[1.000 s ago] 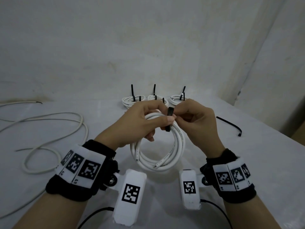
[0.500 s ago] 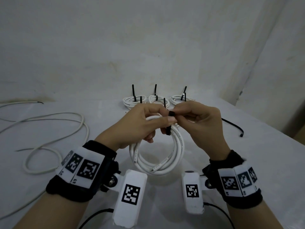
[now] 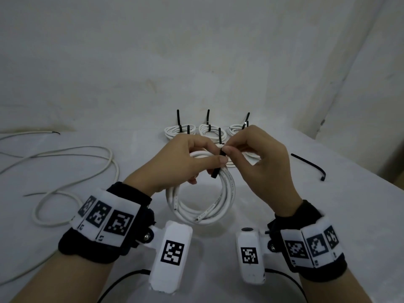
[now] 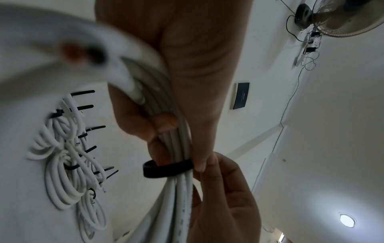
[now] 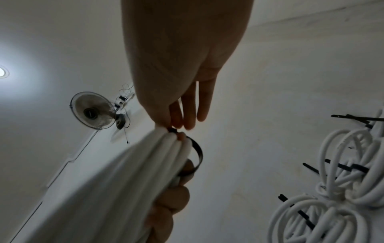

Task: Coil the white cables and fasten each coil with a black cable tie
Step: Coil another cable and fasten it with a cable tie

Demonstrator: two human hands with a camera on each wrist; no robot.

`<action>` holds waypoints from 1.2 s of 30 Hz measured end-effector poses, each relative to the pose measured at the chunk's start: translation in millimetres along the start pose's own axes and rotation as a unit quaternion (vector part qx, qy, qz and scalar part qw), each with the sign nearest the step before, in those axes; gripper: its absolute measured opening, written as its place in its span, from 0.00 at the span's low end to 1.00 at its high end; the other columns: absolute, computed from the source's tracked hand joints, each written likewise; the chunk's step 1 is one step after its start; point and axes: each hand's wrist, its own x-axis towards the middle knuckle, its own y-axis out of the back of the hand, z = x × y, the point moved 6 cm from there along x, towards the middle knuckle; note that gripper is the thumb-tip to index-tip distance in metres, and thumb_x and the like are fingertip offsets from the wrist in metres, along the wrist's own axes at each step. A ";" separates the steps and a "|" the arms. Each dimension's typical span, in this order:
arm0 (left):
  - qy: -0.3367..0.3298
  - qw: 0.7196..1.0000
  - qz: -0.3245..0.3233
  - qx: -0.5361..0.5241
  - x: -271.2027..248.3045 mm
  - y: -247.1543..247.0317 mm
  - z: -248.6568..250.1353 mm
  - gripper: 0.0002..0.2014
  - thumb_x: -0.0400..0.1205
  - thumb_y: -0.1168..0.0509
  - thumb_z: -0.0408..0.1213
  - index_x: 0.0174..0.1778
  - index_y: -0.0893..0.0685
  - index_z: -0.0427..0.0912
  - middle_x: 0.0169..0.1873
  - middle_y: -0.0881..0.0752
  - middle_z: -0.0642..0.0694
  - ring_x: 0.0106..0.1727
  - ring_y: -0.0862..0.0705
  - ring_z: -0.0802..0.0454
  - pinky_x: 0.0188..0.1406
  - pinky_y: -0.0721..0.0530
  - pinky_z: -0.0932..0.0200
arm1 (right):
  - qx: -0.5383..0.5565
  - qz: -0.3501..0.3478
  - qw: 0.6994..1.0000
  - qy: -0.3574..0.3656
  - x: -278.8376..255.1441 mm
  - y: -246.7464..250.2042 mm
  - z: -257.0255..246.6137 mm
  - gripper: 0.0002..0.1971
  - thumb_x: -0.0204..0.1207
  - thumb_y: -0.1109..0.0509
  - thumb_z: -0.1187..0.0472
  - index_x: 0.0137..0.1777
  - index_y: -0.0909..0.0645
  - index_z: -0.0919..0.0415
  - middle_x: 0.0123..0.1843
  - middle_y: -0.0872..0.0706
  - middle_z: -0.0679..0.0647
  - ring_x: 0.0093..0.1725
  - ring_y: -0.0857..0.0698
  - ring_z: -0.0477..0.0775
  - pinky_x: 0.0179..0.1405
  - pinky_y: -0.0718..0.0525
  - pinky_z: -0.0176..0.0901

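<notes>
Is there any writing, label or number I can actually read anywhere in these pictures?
No readable words.
Held cable coil: grey print along the jacket, too small.
Left wristband: square black-and-white code markers, a letter or digit below them, unclear.
Dark wall panel: a faint line, blurred.

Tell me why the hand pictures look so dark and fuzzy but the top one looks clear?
Left wrist view: the hand is backlit by a ceiling lamp, and the cable end near the lens is blurred. Right wrist view: lamp glare, with the white coil smeared. Head view: even light, sharp coil, edges bent by the wide lens.
</notes>
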 end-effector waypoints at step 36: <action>-0.018 0.998 0.015 -0.055 0.6 -2.3 -2.2 0.10 0.73 0.27 0.39 0.46 0.19 0.48 0.38 0.14 0.55 0.26 0.23 0.53 0.28 0.14 0.54 | -0.018 0.026 0.999 -0.028 1.1 3.3 -1.1 0.07 0.76 0.33 0.74 0.46 0.24 0.62 0.38 0.21 0.41 0.40 0.18 0.44 0.40 0.19 0.27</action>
